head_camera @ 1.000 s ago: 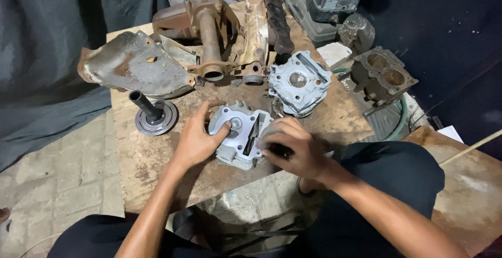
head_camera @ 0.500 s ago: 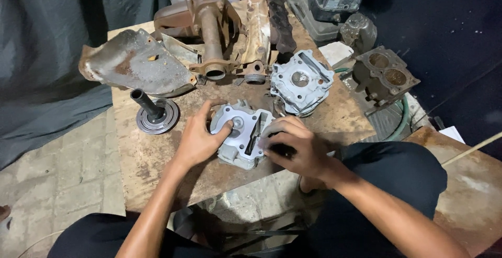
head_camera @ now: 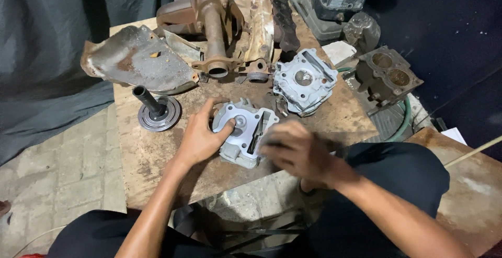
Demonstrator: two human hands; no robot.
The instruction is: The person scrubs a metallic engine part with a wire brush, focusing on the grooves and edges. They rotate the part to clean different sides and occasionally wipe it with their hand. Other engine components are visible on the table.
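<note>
A light grey cylinder head (head_camera: 246, 130) lies on the rusty work table (head_camera: 151, 153) in front of me. My left hand (head_camera: 201, 137) grips its left side, thumb pressed near the round centre recess. My right hand (head_camera: 295, 150) is motion-blurred at the head's right edge. Its fingers are curled over a small dark piece whose kind I cannot make out. A second, similar cylinder head (head_camera: 305, 82) sits just behind, to the right.
A round disc with an upright black stem (head_camera: 157, 111) stands left of my hand. Behind are a bent rusty metal shield (head_camera: 136, 62), a rusty pipe casting (head_camera: 217, 33) and a dark two-bore block (head_camera: 389, 75) with a green hose (head_camera: 405, 116). A paved floor lies to the left.
My right hand has slid slightly down and right along the head's edge and is now blurred. My left hand stays clamped on the head.
</note>
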